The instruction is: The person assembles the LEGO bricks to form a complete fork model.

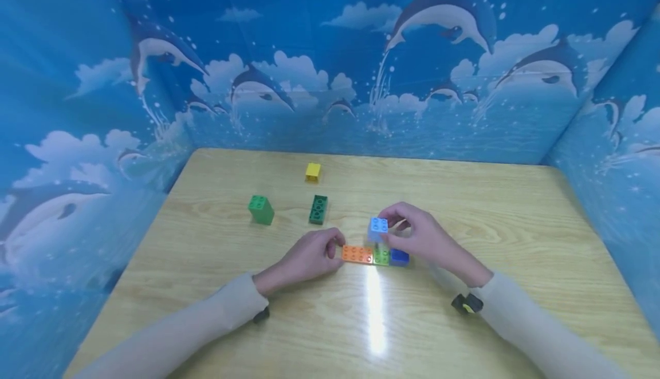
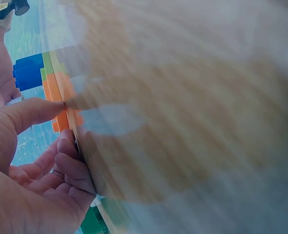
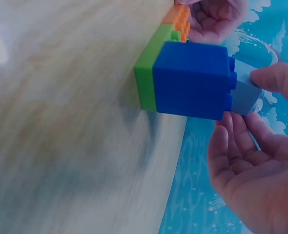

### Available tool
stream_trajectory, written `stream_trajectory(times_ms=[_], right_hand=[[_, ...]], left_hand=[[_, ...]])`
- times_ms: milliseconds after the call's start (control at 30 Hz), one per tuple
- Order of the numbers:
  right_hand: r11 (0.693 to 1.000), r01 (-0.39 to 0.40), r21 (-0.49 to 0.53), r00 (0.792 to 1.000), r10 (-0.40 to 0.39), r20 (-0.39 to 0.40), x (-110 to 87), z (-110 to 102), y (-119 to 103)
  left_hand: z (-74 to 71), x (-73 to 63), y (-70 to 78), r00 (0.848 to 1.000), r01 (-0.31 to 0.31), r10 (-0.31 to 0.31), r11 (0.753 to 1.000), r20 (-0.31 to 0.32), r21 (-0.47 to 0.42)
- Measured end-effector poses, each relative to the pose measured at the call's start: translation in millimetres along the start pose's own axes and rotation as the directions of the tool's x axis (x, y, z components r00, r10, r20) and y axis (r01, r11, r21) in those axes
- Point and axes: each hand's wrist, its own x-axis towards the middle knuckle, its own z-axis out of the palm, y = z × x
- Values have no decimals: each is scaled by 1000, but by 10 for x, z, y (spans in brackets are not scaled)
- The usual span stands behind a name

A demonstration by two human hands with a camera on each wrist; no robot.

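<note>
Now the part-closed right hand (image 1: 420, 233) pinches the light-blue brick (image 1: 378, 228) aloft beside the dark-blue block (image 3: 190, 80), the left hand (image 1: 309, 253) thumb-and-finger grips the orange brick (image 1: 357, 255), and a sideways bump could knock that block askew.

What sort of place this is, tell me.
Probably an indoor play or recording booth: a pale wood-grain table, a blue dolphin-printed backdrop behind it and at both sides, and small coloured, studded plastic building blocks on top.
</note>
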Motion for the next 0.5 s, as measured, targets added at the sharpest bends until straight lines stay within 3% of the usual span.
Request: stream_trajectory(times_ms=[200,500], right_hand=[[996,57,-72,998,-56,16,-129,61,-4],[990,53,-128,999,-53,5,-244,149,25]], left_hand=[[13,14,19,1000,1,-1,1000,-1,19],[14,5,33,1000,3,-3,1000,-11,27]])
